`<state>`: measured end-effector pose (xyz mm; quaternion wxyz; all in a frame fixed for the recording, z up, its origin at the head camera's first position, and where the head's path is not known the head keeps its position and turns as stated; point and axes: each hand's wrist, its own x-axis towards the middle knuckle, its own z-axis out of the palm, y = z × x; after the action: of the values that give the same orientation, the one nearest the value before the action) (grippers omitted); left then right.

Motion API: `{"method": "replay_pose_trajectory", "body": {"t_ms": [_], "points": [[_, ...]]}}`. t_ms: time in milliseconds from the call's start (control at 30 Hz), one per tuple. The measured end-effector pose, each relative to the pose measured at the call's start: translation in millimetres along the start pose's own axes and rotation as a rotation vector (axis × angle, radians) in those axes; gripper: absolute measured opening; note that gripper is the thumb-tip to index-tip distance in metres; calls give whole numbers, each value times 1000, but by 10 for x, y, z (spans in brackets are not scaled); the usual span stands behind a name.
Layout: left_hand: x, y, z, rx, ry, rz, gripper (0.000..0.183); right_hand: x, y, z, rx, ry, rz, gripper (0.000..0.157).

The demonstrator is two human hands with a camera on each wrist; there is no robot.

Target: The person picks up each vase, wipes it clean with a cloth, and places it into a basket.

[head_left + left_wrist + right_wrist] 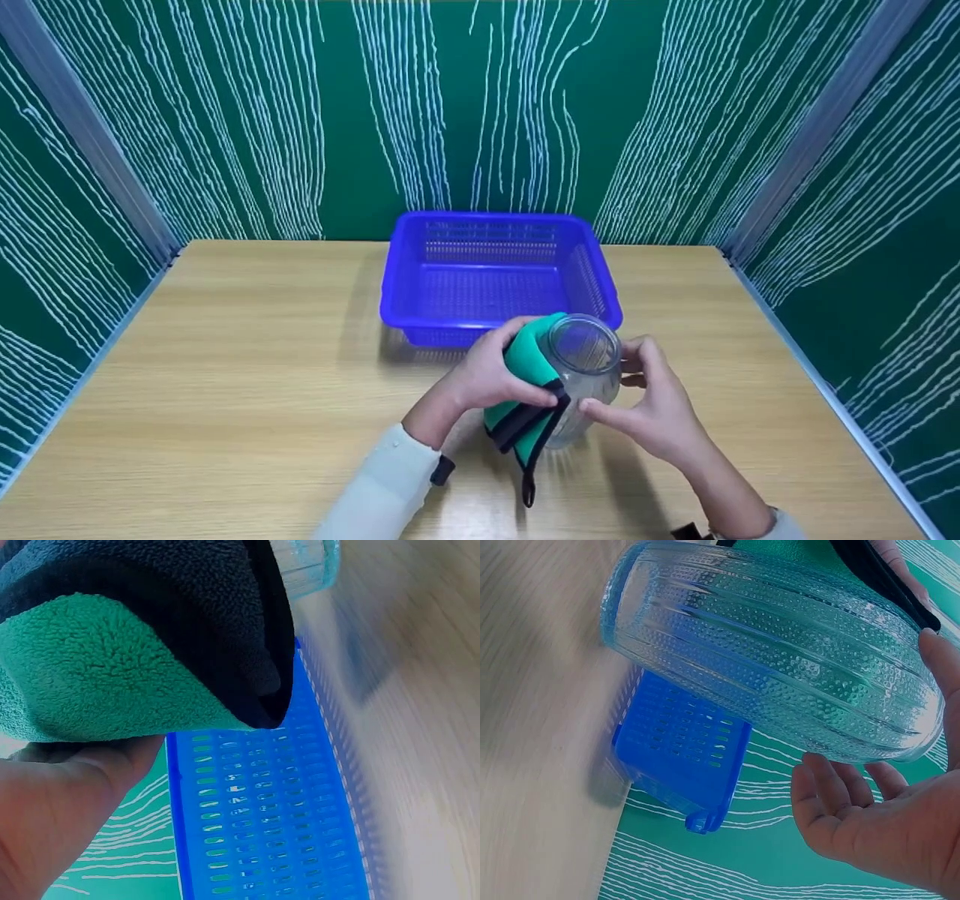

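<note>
A clear ribbed and dimpled glass jar (pixel 589 390) with an open round mouth stands upright between the hands, in front of the basket. My left hand (pixel 491 371) grips a green and dark grey fleecy cloth (pixel 534 352) with black edging, pressing it against the jar's left side. One corner of the cloth hangs down, ending in a black loop (pixel 529 491). My right hand (pixel 660 405) curves round the jar's right side, thumb in front and fingers behind. In the right wrist view, thumb and fingertips meet the glass (pixel 780 660) near its mouth.
A blue perforated plastic basket (pixel 502 325) sits behind the hands toward the back of the wooden table (pixel 262 375). Green panels (pixel 341 112) with white wavy lines enclose the table at the back and both sides.
</note>
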<state>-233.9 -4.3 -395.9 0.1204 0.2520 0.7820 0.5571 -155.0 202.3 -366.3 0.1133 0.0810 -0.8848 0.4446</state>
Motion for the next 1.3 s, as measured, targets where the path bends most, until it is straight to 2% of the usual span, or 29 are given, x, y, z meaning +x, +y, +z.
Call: {"method": "replay_pose_trajectory", "body": {"t_ms": [133,267,700,867,1300], "points": [[6,-45,-8,24,-11,-1,82,-20,-114,-11,-19,13,-12,63],[2,-69,-5,46,-24,-8,83,-27,-135,-14,-21,14,-19,62],[-37,-166,24,124,-32,-38,83,23,221,46,-31,14,-26,68],[-37,-193,37,145,-31,-43,85,26,234,47,-36,25,-54,68],[-42,-234,67,142,-21,-72,83,40,230,31,-31,-10,-18,70]]}}
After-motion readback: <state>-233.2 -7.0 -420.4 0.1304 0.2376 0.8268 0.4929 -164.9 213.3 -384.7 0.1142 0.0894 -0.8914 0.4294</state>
